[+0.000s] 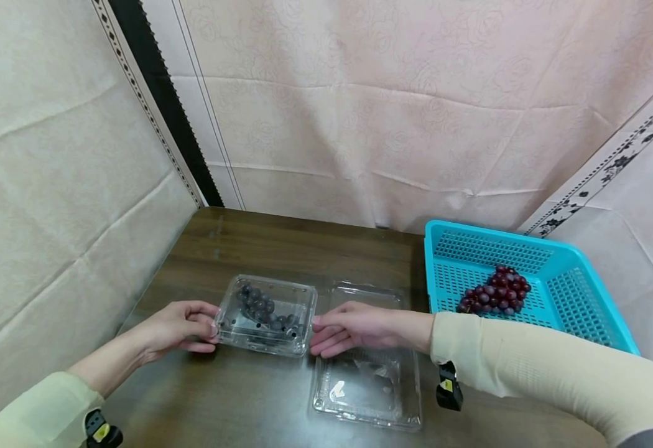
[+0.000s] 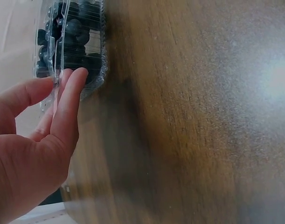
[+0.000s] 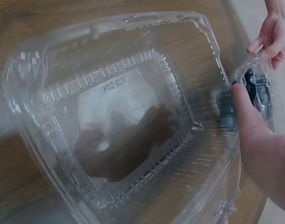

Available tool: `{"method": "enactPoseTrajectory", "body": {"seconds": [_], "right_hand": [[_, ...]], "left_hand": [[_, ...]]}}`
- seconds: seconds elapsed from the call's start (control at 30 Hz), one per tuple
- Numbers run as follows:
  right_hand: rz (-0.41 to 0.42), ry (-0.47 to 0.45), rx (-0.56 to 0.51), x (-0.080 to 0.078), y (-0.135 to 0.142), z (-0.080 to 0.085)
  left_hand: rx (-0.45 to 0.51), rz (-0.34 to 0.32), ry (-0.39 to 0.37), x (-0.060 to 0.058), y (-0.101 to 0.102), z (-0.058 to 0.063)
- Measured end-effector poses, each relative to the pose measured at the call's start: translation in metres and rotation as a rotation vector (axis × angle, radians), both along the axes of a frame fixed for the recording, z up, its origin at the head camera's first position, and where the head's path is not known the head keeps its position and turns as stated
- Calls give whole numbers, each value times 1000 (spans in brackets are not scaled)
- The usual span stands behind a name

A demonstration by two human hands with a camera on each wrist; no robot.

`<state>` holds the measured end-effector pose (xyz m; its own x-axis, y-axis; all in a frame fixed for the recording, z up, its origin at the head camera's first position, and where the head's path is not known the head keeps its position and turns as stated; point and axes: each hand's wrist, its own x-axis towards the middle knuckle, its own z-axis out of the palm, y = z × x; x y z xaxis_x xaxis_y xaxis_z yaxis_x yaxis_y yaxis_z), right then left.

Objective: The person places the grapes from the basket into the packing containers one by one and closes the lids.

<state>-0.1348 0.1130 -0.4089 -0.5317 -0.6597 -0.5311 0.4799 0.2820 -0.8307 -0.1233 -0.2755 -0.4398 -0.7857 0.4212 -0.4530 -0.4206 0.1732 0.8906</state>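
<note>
A: The left grip (image 1: 183,328)?
B: Pinches the lidded box (image 1: 298,300), dark grapes (image 1: 260,305) inside, immediately to its right.
A: The right grip (image 1: 346,330)?
B: At that box's opposite edge; whether clamped, I cannot tell. Open box (image 1: 368,418) beneath; blue basket (image 1: 592,305) with red grapes (image 1: 497,292) farther right.

Runs rightward from box (image 1: 295,300) with grapes (image 1: 258,305) inside, between left hand (image 1: 183,326) and right hand (image 1: 351,325), past tray (image 1: 368,389) on table (image 1: 226,398), to basket (image 1: 586,298) holding 1 grape bunch (image 1: 497,294).
</note>
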Motion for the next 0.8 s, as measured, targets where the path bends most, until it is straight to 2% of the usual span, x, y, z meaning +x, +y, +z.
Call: {"method": "enactPoseTrajectory", "body": {"seconds": [0.43,0.8], "right_hand": [[-24,12,29,0,-8,1],[3,0,40,2,-18,2]], "left_hand": [[7,-6,-2,-1,-2,-1],[19,-7,-4,-1,-5,0]]}}
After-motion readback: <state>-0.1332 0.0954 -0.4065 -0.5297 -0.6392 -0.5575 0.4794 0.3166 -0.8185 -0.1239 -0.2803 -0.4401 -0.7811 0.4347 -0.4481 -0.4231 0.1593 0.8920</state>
